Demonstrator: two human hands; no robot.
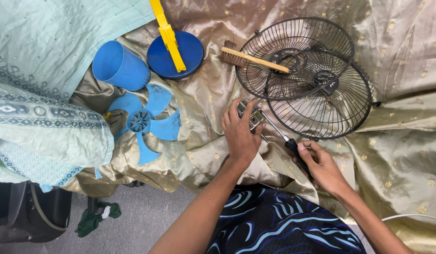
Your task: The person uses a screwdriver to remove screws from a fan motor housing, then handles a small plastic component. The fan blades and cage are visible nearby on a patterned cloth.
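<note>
1. Nearest the camera, the person's lap in a dark blue patterned garment [279,226] fills the lower frame.
2. The left hand [240,134] lies palm-down on the gold cloth [406,141], fingers curled and pinching a small metal part [252,116].
3. The right hand [321,164] is wrapped around the black handle of a screwdriver [286,141], whose tip reaches the metal part.
4. Two black fan grilles [317,77] overlap just beyond, with a brush [251,59] across one.
5. Blue fan blades [147,122] lie well apart to the left.

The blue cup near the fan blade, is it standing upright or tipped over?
Tipped over. The blue cup lies on its side on the cloth, its open mouth facing left.
</note>
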